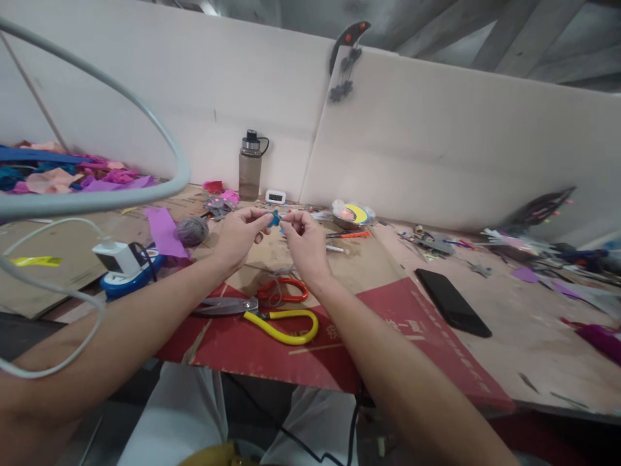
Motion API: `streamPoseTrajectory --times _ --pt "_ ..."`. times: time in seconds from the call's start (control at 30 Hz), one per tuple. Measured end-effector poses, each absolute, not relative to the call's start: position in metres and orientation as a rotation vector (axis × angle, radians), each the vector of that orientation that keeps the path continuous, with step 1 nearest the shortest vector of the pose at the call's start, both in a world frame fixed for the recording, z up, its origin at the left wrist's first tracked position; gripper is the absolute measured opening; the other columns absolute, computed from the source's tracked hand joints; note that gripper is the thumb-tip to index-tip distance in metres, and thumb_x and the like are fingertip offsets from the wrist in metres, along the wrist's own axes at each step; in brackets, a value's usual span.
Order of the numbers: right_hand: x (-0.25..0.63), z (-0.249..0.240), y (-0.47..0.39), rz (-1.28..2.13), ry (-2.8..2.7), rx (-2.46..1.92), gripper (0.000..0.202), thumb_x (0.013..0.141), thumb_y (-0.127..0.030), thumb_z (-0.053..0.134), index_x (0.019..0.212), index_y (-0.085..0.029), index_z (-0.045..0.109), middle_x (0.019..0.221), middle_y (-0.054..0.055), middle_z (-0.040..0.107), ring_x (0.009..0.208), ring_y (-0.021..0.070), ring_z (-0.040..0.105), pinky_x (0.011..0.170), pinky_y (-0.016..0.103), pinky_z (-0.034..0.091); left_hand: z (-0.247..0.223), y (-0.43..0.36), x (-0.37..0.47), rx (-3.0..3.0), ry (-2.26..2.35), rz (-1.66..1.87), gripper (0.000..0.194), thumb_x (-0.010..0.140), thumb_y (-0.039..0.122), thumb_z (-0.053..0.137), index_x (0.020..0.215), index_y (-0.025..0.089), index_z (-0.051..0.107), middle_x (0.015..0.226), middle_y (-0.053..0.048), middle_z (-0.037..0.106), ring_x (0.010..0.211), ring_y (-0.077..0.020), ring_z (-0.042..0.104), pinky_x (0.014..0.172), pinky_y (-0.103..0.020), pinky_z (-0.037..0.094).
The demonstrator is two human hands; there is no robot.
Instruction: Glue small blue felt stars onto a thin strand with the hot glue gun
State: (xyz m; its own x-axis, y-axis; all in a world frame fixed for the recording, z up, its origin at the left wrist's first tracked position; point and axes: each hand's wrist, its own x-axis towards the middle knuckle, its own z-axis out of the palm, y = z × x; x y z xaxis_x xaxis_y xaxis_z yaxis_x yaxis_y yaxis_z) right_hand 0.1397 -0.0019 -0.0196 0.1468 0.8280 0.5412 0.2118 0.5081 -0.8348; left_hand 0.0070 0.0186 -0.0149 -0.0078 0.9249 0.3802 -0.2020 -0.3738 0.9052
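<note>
Blue piece (pixel 275 218) in fine two-handed fingertip work above the table (pixel 514 336).
Left hand (pixel 242 232) pinches it; right hand (pixel 305 243) appears to pinch its other edge, though blur softens the contact. The next move calls for a steady hold, clear of the scissors (pixel 250 305).

1. Single head cam, looking forward and down over the counter (pixel 528 349).
2. Mid-range: left hand (pixel 244 234), right hand (pixel 306 244) near frame centre.
3. Wide coverage: white panels (pixel 436 139) across the back, wearer's legs (pixel 172 414) at bottom edge.
</note>
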Motion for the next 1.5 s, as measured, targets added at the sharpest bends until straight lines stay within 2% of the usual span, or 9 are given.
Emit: streamPoseTrajectory --times 0.3,0.57,0.73,0.8,0.9,1.0,1.07,1.23,1.5 --pt "0.1383 -0.0200 -0.0004 0.543 -1.338 -1.039 0.018 0.076 -0.037 0.062 0.075 -0.019 0.060 0.058 -0.007 0.035 0.056 0.0100 0.032 0.053 0.023 0.027 -0.0138 0.0141 0.0098 1.293 0.756 1.491 0.023 0.067 0.028 0.077 0.085 0.014 0.071 0.074 -0.003 0.067 0.060 -0.0092 0.058 0.050 -0.020 0.042" --pt "0.1399 -0.0156 -0.0025 0.608 -1.273 -1.054 0.019 0.075 -0.037 0.061 0.075 -0.018 0.059 0.065 -0.003 0.054 0.063 0.0113 0.045 0.059 0.024 0.036 -0.0098 0.0089 0.0101 1.259 0.721 1.431 0.021 0.066 0.027 0.077 0.080 0.014 0.070 0.071 -0.002 0.065 0.058 -0.0090 0.056 0.050 -0.021 0.041" --pt "0.1398 -0.0140 -0.0035 0.615 -1.257 -1.036 0.019 0.073 -0.036 0.063 0.073 -0.017 0.058 0.071 0.000 0.059 0.065 0.0121 0.049 0.061 0.025 0.039 -0.0096 0.0079 0.0098 1.294 0.696 1.389 0.021 0.067 0.028 0.076 0.081 0.014 0.068 0.067 0.000 0.060 0.056 -0.0084 0.053 0.045 -0.019 0.038" --pt "0.1399 -0.0140 -0.0038 0.608 -1.262 -1.050 0.019 0.073 -0.036 0.063 0.073 -0.018 0.058 0.067 -0.002 0.056 0.063 0.0115 0.047 0.059 0.024 0.038 -0.0096 0.0082 0.0092 1.304 0.703 1.369 0.022 0.067 0.029 0.076 0.081 0.014 0.067 0.064 0.001 0.058 0.055 -0.0080 0.052 0.044 -0.018 0.037" --pt "0.1405 -0.0141 -0.0046 0.581 -1.263 -1.091 0.019 0.072 -0.036 0.064 0.074 -0.018 0.058 0.058 -0.006 0.044 0.056 0.0094 0.040 0.054 0.023 0.032 -0.0097 0.0098 0.0075 1.334 0.729 1.327 0.020 0.069 0.029 0.074 0.080 0.014 0.066 0.060 0.002 0.056 0.052 -0.0069 0.049 0.043 -0.017 0.035" --pt "0.1417 -0.0146 -0.0049 0.552 -1.270 -1.108 0.022 0.072 -0.035 0.066 0.086 -0.018 0.064 0.055 -0.009 0.036 0.053 0.0085 0.035 0.052 0.022 0.028 -0.0103 0.0128 0.0052 1.376 0.754 1.284 0.020 0.071 0.030 0.072 0.082 0.014 0.066 0.058 0.003 0.054 0.049 -0.0055 0.045 0.042 -0.017 0.033" --pt "0.1429 -0.0153 -0.0045 0.588 -1.299 -1.096 0.025 0.073 -0.036 0.064 0.091 -0.018 0.068 0.055 -0.007 0.041 0.052 0.0089 0.036 0.052 0.023 0.029 -0.0110 0.0147 0.0040 1.397 0.755 1.265 0.021 0.072 0.030 0.071 0.085 0.014 0.067 0.058 0.003 0.055 0.048 -0.0054 0.045 0.043 -0.017 0.032" --pt "0.1449 -0.0175 -0.0029 0.634 -1.318 -1.098 0.023 0.074 -0.037 0.062 0.081 -0.017 0.070 0.060 -0.002 0.057 0.054 0.0103 0.044 0.055 0.025 0.036 -0.0125 0.0150 0.0037 1.419 0.735 1.249 0.026 0.069 0.030 0.073 0.089 0.014 0.067 0.065 0.001 0.057 0.055 -0.0070 0.049 0.044 -0.017 0.034" --pt "0.1386 -0.0196 -0.0066 0.539 -1.344 -1.155 0.022 0.073 -0.038 0.062 0.079 -0.018 0.070 0.059 -0.002 0.057 0.053 0.0102 0.043 0.052 0.024 0.032 -0.0129 0.0128 0.0059 1.429 0.786 1.283 0.022 0.070 0.030 0.071 0.080 0.014 0.062 0.057 0.004 0.053 0.048 -0.0061 0.043 0.045 -0.019 0.033"
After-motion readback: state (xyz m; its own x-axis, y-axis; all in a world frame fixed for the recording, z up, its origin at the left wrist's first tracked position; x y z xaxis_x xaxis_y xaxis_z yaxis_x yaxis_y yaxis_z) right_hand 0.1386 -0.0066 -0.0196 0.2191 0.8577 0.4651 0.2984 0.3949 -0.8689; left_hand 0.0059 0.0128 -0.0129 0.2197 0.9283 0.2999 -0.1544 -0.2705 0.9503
